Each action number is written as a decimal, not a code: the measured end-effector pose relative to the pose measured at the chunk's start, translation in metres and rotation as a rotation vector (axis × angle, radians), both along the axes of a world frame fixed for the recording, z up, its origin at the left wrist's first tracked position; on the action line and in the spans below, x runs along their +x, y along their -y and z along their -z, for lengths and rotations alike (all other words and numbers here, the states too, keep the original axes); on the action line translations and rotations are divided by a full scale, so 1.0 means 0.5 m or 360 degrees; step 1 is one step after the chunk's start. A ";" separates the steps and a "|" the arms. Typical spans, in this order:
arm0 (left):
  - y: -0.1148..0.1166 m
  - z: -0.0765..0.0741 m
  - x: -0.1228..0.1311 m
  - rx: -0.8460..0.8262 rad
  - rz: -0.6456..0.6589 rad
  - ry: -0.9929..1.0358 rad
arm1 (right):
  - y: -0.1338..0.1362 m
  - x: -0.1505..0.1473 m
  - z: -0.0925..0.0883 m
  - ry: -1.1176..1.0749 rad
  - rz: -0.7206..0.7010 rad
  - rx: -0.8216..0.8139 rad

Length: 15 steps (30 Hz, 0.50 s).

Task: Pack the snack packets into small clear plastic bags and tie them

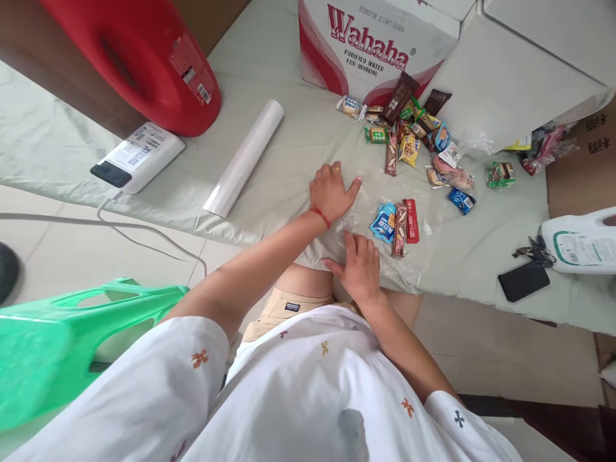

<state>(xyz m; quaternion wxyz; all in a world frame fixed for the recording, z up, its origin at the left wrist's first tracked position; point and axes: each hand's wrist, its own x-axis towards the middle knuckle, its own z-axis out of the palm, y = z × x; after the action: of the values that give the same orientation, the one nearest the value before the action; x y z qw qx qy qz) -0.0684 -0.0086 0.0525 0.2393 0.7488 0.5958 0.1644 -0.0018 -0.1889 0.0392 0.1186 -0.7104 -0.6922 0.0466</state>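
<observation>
A clear plastic bag (423, 240) lies flat on the pale green cloth near the table's front edge. Inside it are a blue snack packet (384, 222), a brown bar (400, 229) and a red bar (411, 220). My left hand (332, 190) rests on the bag's left end, fingers stretched out and pressing down. My right hand (360, 266) lies flat on the bag's near edge, fingers spread, just left of the packets. Neither hand holds anything.
A pile of several wrapped snacks (414, 138) lies in front of a Wahaha water carton (375, 45). A roll of clear bags (244, 157), a white power bank (137, 156), a red jug (139, 61), a black phone (523, 280) and a green plastic stool (72, 340) are around.
</observation>
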 end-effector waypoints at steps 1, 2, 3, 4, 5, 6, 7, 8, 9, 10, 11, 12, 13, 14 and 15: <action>-0.015 -0.004 0.009 -0.0057 0.0018 -0.0022 | 0.002 0.000 0.008 -0.0039 0.0008 -0.0029; -0.029 -0.006 0.017 -0.0110 0.0069 -0.0049 | 0.003 0.004 0.013 -0.0102 0.0025 -0.0038; -0.041 -0.009 0.026 -0.0157 0.0139 -0.0074 | 0.004 0.011 0.017 -0.0188 0.0046 -0.0029; -0.053 -0.011 0.034 -0.0201 0.0207 -0.0091 | 0.005 0.020 0.017 -0.0290 0.0076 0.0001; -0.062 -0.014 0.042 -0.0237 0.0259 -0.0090 | 0.007 0.029 0.014 -0.0401 0.0116 0.0054; -0.069 -0.017 0.051 -0.0264 0.0294 -0.0064 | 0.011 0.039 0.008 -0.0514 0.0169 0.0121; -0.074 -0.021 0.061 -0.0283 0.0308 -0.0007 | 0.016 0.049 0.000 -0.0628 0.0233 0.0191; -0.077 -0.027 0.074 -0.0298 0.0303 0.0083 | 0.022 0.059 -0.009 -0.0736 0.0311 0.0252; -0.079 -0.034 0.089 -0.0321 0.0281 0.0201 | 0.030 0.069 -0.020 -0.0830 0.0412 0.0303; -0.078 -0.041 0.107 -0.0368 0.0249 0.0343 | 0.039 0.079 -0.031 -0.0905 0.0530 0.0336; -0.076 -0.049 0.127 -0.0456 0.0213 0.0498 | 0.049 0.090 -0.041 -0.0958 0.0660 0.0352; -0.073 -0.055 0.151 -0.0582 0.0175 0.0651 | 0.058 0.102 -0.049 -0.0990 0.0792 0.0353; -0.069 -0.060 0.176 -0.0721 0.0141 0.0782 | 0.068 0.114 -0.055 -0.1010 0.0913 0.0346; -0.065 -0.063 0.201 -0.0852 0.0127 0.0876 | 0.077 0.127 -0.058 -0.1026 0.1018 0.0335; -0.059 -0.063 0.226 -0.0961 0.0148 0.0929 | 0.085 0.139 -0.058 -0.1047 0.1099 0.0314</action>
<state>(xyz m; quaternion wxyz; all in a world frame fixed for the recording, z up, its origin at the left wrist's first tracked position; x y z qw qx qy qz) 0.0445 0.0211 0.0839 0.6139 0.5931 0.4900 0.1768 0.0677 -0.2316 0.0683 0.4064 -0.8315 -0.3429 0.1608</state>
